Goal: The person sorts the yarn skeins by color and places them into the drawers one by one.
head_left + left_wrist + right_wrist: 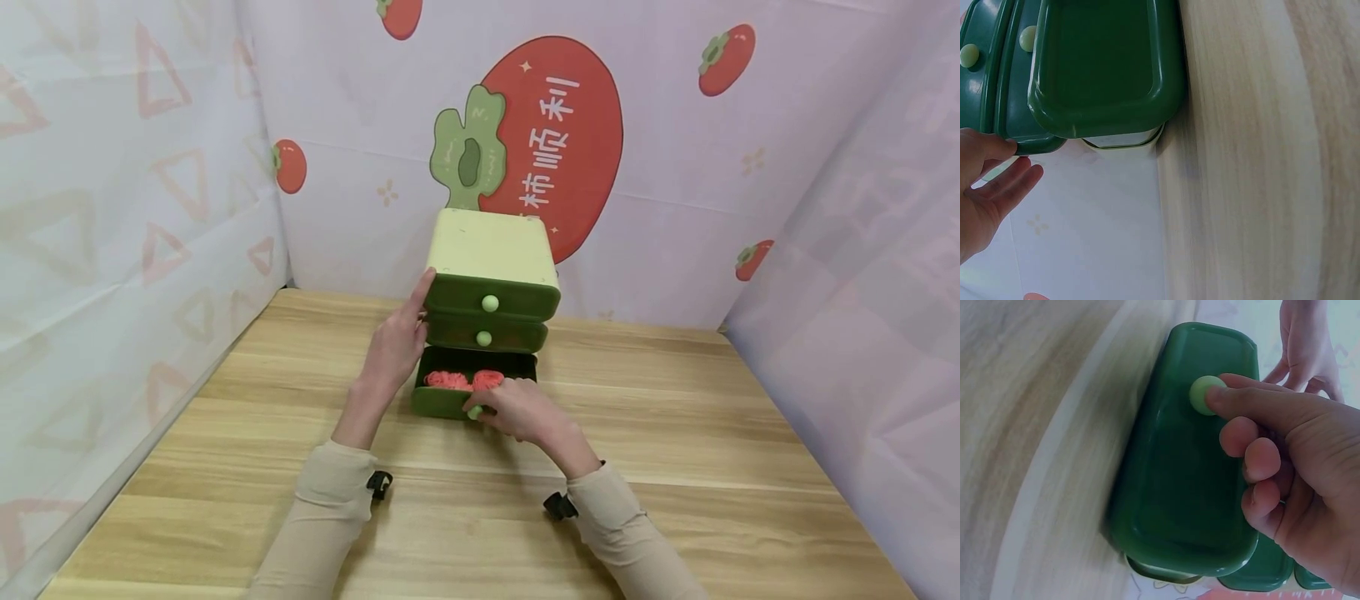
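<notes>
A small cabinet [491, 242] with a pale yellow-green top has three dark green drawers with round light green knobs. The bottom drawer [435, 403] is pulled out, and two coral-red bundles that look like yarn [447, 380] lie inside it. With thumb and index finger my right hand [525, 408] pinches that drawer's knob [1204, 395]; its other fingers are curled near the drawer front. My left hand [393, 346] rests against the cabinet's left side, its index finger stretched up to the top front corner. The left wrist view shows its fingers [1019, 187] mostly straight beside the middle drawer.
The cabinet stands towards the back of a wooden table [675, 467]. Behind it hangs a pale backdrop [360, 217] printed with red fruit, and a patterned sheet [112, 250] borders the left side. Black straps [558, 506] sit at both wrists.
</notes>
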### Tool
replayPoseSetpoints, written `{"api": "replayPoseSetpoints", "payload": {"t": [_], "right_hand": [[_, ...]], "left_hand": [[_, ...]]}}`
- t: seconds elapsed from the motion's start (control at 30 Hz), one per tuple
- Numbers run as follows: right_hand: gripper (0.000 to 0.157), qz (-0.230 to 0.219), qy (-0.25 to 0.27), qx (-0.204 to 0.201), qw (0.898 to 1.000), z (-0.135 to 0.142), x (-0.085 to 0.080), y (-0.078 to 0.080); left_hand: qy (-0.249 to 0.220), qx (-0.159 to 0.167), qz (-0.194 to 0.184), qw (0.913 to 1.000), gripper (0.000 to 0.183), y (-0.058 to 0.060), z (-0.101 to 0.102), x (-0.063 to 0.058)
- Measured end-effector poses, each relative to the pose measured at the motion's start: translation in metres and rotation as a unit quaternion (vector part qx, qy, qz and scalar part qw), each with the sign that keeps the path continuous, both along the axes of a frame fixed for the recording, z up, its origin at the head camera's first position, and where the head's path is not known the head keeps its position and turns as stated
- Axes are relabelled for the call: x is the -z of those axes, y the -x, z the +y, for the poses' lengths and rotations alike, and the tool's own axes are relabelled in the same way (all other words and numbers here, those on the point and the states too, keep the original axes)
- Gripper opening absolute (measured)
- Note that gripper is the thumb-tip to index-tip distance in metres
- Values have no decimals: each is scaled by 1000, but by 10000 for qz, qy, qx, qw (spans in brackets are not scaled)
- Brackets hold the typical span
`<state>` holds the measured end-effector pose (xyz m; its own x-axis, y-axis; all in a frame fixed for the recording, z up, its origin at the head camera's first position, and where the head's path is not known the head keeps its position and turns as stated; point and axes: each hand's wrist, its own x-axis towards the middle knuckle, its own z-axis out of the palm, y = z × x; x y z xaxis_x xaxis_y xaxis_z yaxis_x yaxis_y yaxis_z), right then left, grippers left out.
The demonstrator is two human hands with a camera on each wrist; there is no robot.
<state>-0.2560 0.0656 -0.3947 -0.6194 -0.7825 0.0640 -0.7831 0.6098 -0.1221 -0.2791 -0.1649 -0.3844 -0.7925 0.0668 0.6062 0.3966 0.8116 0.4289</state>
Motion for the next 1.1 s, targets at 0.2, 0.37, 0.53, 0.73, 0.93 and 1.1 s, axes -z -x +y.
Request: {"api": "replayPoseSetpoints", "payload": {"t": [0.2, 0.37, 0.53, 0.73, 0.93, 1.1], "right_hand": [[16, 533, 154, -53, 9984, 4, 5, 6], [15, 657, 253, -74, 9975, 6, 9, 11], [15, 785, 316, -78, 9964, 5, 8, 18], [15, 948, 375, -69, 9948, 4, 7, 28], [15, 992, 365, -146, 9943, 3, 9, 41], [15, 631, 348, -49, 9974, 2, 7, 49]], "left_hand": [[44, -15, -88, 10000, 98, -1, 1, 0], [71, -30, -169, 9998, 99, 0, 1, 0], [54, -59, -102, 9999, 97, 0, 1, 0], [60, -86, -41, 9999, 97, -1, 0, -1], [19, -81, -115, 9999, 99, -1, 0, 0], [9, -84, -103, 9999, 100, -1, 0, -1]]}}
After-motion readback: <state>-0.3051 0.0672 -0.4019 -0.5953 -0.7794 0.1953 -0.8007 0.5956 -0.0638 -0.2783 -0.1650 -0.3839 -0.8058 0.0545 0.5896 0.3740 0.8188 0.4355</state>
